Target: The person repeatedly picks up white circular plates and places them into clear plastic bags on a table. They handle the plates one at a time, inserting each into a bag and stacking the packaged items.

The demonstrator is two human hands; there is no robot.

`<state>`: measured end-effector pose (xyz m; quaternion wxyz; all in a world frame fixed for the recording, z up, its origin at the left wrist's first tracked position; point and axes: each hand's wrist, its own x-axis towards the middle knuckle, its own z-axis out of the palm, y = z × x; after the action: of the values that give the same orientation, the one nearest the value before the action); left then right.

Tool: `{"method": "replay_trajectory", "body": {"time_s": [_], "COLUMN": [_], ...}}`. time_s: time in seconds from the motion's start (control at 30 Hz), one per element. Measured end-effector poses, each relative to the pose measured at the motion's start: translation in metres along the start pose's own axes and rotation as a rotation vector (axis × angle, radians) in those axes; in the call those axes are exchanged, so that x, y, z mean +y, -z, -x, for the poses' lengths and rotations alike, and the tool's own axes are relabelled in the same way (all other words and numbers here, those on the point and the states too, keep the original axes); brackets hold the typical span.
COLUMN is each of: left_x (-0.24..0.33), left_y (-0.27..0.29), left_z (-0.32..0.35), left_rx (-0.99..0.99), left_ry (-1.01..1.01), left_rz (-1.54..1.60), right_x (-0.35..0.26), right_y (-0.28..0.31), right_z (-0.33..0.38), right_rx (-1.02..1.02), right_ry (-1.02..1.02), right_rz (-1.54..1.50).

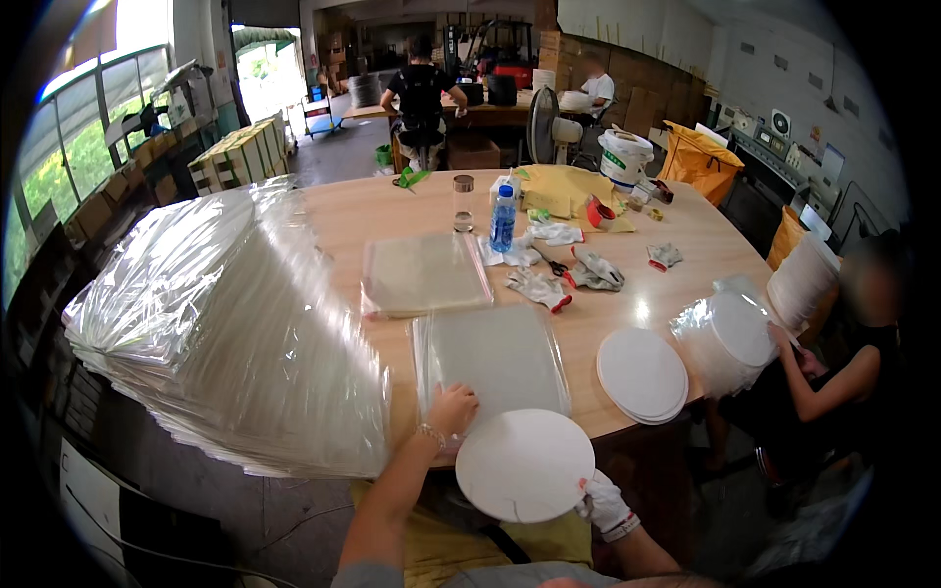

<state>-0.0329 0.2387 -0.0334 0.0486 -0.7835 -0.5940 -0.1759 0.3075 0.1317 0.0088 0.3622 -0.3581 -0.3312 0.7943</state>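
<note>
My right hand point(608, 506), in a white glove, grips the right edge of a white round board point(525, 465). The board is tilted just off the table's near edge. My bare left hand point(452, 408), with a bracelet at the wrist, has its fingers bent onto the top clear plastic bag point(495, 358) of a flat stack in front of me. The bag's near edge is partly hidden by the board. More white round boards point(642, 374) lie piled to the right of the bags.
A large slanting heap of clear plastic bags point(245, 333) covers the left side. Behind lie another bag stack point(426, 274), a water bottle point(502, 220), a glass jar point(463, 204), scissors point(555, 267) and gloves point(595, 269). At right, a co-worker point(833, 382) handles bagged boards point(740, 328).
</note>
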Motion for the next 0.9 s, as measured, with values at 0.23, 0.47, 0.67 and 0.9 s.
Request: {"method": "replay_trajectory", "body": {"time_s": [0.23, 0.47, 0.67, 0.9], "left_x": [0.010, 0.076, 0.126, 0.188], "left_y": [0.034, -0.010, -0.123, -0.075], "left_z": [0.016, 0.023, 0.036, 0.098], "left_rx": [0.148, 0.541, 0.265, 0.204], "left_ry": [0.852, 0.706, 0.215, 0.947], "left_rz": [0.479, 1.609, 0.795, 1.798], "right_x": [0.011, 0.023, 0.018, 0.047], "right_y": [-0.031, -0.054, -0.058, -0.059], "right_z": [-0.032, -0.046, -0.044, -0.053], "right_rx": [0.359, 0.398, 0.395, 0.410], "right_ry": [-0.023, 0.031, 0.042, 0.014], "right_rz": [-0.204, -0.440, -0.327, -0.275]}}
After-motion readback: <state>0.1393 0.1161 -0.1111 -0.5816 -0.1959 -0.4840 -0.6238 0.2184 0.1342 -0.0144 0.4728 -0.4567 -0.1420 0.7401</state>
